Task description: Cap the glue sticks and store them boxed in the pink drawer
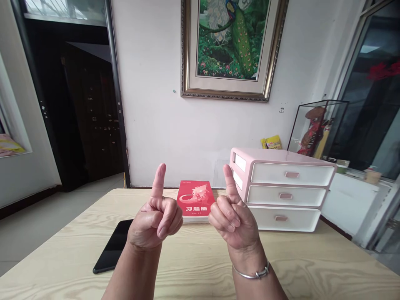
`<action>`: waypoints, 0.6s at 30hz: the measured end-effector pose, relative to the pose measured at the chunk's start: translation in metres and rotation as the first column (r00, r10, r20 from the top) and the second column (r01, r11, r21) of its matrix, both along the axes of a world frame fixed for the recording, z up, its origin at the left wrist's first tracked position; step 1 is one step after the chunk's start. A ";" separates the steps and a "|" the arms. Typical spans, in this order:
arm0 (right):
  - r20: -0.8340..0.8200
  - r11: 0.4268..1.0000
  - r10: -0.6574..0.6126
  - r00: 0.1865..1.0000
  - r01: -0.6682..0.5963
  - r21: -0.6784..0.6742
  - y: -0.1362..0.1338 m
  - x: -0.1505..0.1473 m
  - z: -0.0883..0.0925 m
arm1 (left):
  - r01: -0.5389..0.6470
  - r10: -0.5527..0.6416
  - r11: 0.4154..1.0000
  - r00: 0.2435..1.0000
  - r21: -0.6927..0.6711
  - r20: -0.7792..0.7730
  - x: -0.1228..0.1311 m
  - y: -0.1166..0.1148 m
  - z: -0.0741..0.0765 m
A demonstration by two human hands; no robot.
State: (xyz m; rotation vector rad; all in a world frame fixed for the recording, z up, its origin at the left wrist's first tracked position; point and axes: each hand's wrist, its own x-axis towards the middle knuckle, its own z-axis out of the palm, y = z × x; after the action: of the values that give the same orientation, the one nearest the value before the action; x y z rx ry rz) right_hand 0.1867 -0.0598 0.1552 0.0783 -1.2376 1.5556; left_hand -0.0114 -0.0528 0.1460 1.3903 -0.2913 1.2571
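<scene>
My left hand [161, 212] is raised over the table, its index finger pointing up and its other fingers curled into the palm. Nothing shows in it. My right hand [233, 212] mirrors this pose, index finger up and the rest folded, also holding nothing; a silver bangle [254, 276] circles its wrist. Between and behind the hands lies a thick red book [196, 200] with white print on its cover. Behind my left forearm rests a black tablet or large phone [114, 246], partly covered by it. A pink and white drawer unit [286, 189] stands just beyond my right hand, its drawers closed.
The light wooden table [187, 266] spans the foreground. Behind the drawer unit are yellow packets [273, 142] and a glass display case [318, 125]. A framed peacock picture [225, 89] hangs on the wall, with a dark doorway [84, 116] at left.
</scene>
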 end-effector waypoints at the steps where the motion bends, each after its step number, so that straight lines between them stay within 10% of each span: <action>1: 0.002 1.000 0.002 1.000 -0.002 0.003 -0.001 0.000 0.000 | 0.001 -0.001 1.000 1.000 0.001 0.001 0.000 0.000 0.000; 18: 0.046 1.000 -0.004 0.999 0.003 0.005 0.015 -0.002 -0.006 | -0.015 0.010 0.999 0.996 -0.046 -0.091 0.000 0.015 -0.011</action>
State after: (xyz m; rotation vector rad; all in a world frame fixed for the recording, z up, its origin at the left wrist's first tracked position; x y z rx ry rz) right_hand 0.1843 -0.0451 0.1492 0.0438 -1.2771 1.5590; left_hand -0.0112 -0.0382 0.1353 1.4068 -0.1894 1.1997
